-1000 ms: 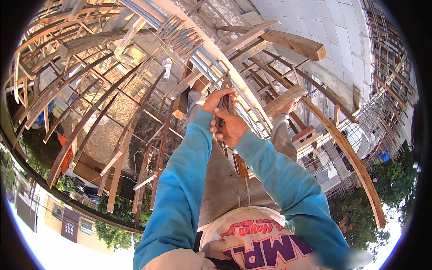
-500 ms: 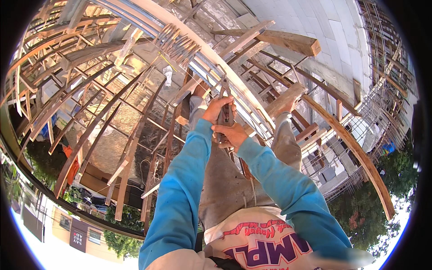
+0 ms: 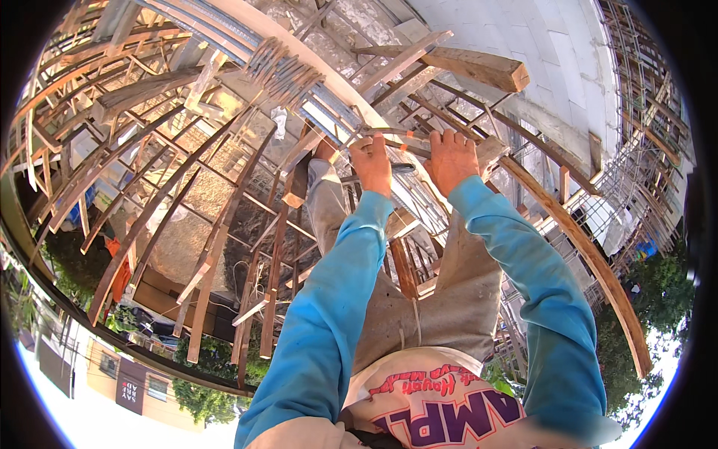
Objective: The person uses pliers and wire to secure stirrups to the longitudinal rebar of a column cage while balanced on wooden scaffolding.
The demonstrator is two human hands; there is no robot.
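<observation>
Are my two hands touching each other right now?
No, the left hand and right hand are apart, with a visible gap between them.

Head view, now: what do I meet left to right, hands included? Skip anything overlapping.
Orange cloth → small white scrap → left hand → right hand → long curved timber.

Long, creased turquoise sleeves (image 3: 318, 314) end above bare hands (image 3: 454, 163); the pale shirt (image 3: 430, 385) bears red and purple lettering; stained grey-brown trousers (image 3: 471, 303) have a light drawstring (image 3: 417, 322).
</observation>
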